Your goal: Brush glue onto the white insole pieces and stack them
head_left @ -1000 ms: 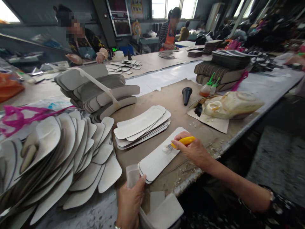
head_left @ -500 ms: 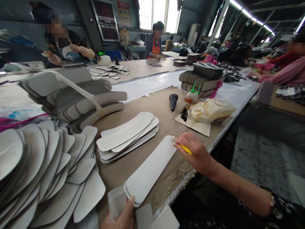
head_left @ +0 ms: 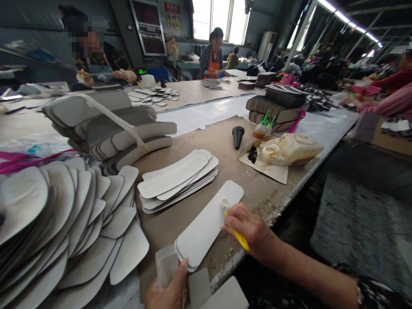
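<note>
My right hand (head_left: 249, 229) is closed round a yellow-handled brush (head_left: 240, 238). Its tip touches a wet, whitish smear on a long pale panel with rounded ends (head_left: 209, 223). At the panel's near end, my left hand (head_left: 170, 283) pinches the edge, thumb on top. A second panel edge shows just beneath. Against the left fingers stands a small translucent whitish piece (head_left: 165, 262); whether the hand grips it too, I cannot tell. Similar panels lie in a short stack (head_left: 178, 176) just beyond. A large fanned pile of pale panels (head_left: 80, 223) fills the left side.
A strapped bundle of grey panels (head_left: 106, 124) stands behind the pile. Further right are a black cone-shaped object (head_left: 238, 136), green-tipped bottles (head_left: 262, 126) and a crusted plastic container (head_left: 286, 148). Dried scraps line the table edge (head_left: 238, 253). Other people work across the table.
My right hand has drawn the brush from the panel's far end back towards me, leaving a whitish smear. My left hand still holds the near end. The whole view has shifted slightly.
</note>
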Demonstrator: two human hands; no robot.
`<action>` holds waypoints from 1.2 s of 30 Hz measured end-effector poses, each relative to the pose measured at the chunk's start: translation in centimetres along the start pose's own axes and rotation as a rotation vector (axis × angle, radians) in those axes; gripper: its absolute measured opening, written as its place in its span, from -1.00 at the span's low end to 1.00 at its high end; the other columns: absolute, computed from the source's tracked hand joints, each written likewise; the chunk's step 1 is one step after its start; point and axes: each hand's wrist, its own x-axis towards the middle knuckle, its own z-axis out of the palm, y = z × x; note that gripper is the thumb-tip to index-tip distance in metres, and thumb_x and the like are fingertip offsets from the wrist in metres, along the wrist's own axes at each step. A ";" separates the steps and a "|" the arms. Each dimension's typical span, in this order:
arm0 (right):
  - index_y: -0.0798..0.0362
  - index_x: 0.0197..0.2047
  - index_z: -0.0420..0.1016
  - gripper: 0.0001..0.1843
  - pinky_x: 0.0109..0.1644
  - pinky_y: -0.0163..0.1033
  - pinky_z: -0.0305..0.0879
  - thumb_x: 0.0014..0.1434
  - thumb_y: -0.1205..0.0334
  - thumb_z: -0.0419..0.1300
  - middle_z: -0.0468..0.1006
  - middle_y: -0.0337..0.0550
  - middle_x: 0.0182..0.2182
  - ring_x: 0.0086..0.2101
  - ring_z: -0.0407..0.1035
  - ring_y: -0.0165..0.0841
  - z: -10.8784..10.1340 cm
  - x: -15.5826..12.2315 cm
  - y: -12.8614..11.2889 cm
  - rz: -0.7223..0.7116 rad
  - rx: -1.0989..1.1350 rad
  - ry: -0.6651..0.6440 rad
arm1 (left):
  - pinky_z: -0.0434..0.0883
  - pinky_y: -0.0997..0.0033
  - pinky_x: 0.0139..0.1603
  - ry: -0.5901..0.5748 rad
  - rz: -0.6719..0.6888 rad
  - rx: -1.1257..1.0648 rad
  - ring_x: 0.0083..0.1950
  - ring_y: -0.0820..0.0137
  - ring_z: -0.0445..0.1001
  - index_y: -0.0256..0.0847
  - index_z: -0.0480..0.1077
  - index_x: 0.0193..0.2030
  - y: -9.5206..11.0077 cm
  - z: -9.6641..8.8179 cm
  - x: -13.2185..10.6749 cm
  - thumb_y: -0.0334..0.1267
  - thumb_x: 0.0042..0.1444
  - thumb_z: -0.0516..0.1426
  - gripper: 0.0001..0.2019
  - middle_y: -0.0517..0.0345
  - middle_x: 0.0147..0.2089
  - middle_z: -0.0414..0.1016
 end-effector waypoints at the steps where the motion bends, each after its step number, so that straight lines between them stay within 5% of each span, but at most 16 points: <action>1: 0.07 -0.40 0.39 -0.88 -0.22 -0.23 0.30 0.15 0.35 0.07 0.42 -0.10 -0.43 -0.31 0.28 -0.33 0.4 -0.1 -1.2 0.024 0.114 -0.027 | 0.00 0.50 -0.70 -0.010 -0.008 -0.011 -0.74 0.57 0.00 -0.24 0.22 -0.69 -0.2 0.0 0.2 0.08 -0.43 0.28 -0.56 0.36 -0.83 0.06; 4: 0.07 -0.41 0.37 -0.90 -0.25 -0.31 0.30 0.14 0.32 0.08 0.40 -0.16 -0.45 -0.34 0.31 -0.39 1.1 -0.2 -4.5 0.154 0.503 -0.054 | -0.04 0.52 -0.70 -0.028 -0.009 -0.050 -0.74 0.57 0.02 -0.24 0.21 -0.66 -0.8 -0.3 0.7 0.08 -0.44 0.29 -0.54 0.36 -0.82 0.09; 7: 0.07 -0.47 0.35 -0.83 -0.33 -0.33 0.30 0.15 0.26 0.08 0.37 -0.20 -0.47 -0.42 0.31 -0.42 1.3 0.2 -4.8 0.345 0.697 -0.036 | -0.04 0.53 -0.68 -0.037 0.025 -0.026 -0.72 0.57 0.04 -0.25 0.21 -0.64 -0.9 -0.5 0.7 0.05 -0.34 0.27 -0.57 0.37 -0.79 0.10; 12: 0.06 -0.43 0.38 -0.88 -0.25 -0.24 0.27 0.12 0.26 0.10 0.38 -0.17 -0.45 -0.37 0.30 -0.36 0.1 0.9 -1.3 0.333 0.527 0.083 | -0.04 0.54 -0.67 -0.062 0.001 -0.051 -0.70 0.59 0.02 -0.28 0.26 -0.55 -0.6 -0.5 0.5 -0.03 -0.26 0.24 -0.64 0.38 -0.77 0.11; 16: 0.04 -0.46 0.38 -0.87 -0.27 -0.24 0.26 0.12 0.25 0.11 0.37 -0.18 -0.46 -0.38 0.30 -0.36 -0.8 1.5 -1.8 0.366 0.461 0.113 | -0.07 0.54 -0.70 -0.048 -0.008 -0.066 -0.72 0.60 -0.01 -0.28 0.27 -0.54 -0.6 -0.3 0.7 0.00 -0.29 0.24 -0.63 0.40 -0.78 0.07; 20: 0.06 -0.48 0.36 -0.78 -0.37 -0.29 0.28 0.13 0.16 0.09 0.38 -0.20 -0.49 -0.45 0.31 -0.40 1.3 1.8 -3.0 0.441 0.695 -0.040 | -0.08 0.55 -0.70 -0.052 0.036 -0.057 -0.72 0.61 -0.01 -0.26 0.24 -0.57 -0.5 -0.2 0.5 -0.03 -0.26 0.23 -0.65 0.41 -0.78 0.07; 23: 0.06 -0.48 0.35 -0.78 -0.33 -0.27 0.27 0.13 0.14 0.09 0.38 -0.20 -0.49 -0.42 0.31 -0.38 2.1 1.8 -1.7 0.469 0.608 0.006 | -0.08 0.55 -0.69 -0.063 0.058 -0.049 -0.73 0.61 -0.01 -0.27 0.24 -0.54 -0.6 -0.3 0.7 -0.05 -0.22 0.22 -0.67 0.41 -0.78 0.08; 29: 0.02 -0.43 0.29 -0.80 -0.23 -0.21 0.18 0.18 0.13 0.03 0.33 -0.18 -0.45 -0.37 0.25 -0.33 -1.8 1.8 0.3 0.370 0.299 0.136 | -0.07 0.56 -0.71 -0.047 0.039 -0.049 -0.72 0.62 -0.03 -0.30 0.27 -0.39 -0.3 -0.7 1.1 -0.03 -0.24 0.22 -0.61 0.43 -0.76 0.07; 33: 0.00 -0.45 0.26 -0.71 -0.31 -0.25 0.18 0.22 0.06 -0.08 0.31 -0.19 -0.48 -0.41 0.24 -0.35 -2.7 2.2 -1.4 0.336 0.456 0.030 | -0.01 0.58 -0.67 0.005 0.077 -0.033 -0.67 0.62 0.03 -0.26 0.26 -0.21 0.9 -1.7 -0.4 -0.05 -0.22 0.24 -0.54 0.40 -0.67 0.16; 36: 0.01 -0.47 0.24 -0.66 -0.43 -0.30 0.15 0.22 0.02 -0.11 0.28 -0.26 -0.56 -0.51 0.20 -0.41 -1.4 2.5 -3.3 0.357 0.650 -0.149 | 0.01 0.58 -0.65 -0.072 0.115 -0.104 -0.66 0.61 0.04 -0.25 0.24 -0.21 1.8 -1.9 -2.4 -0.13 -0.15 0.18 -0.62 0.41 -0.67 0.12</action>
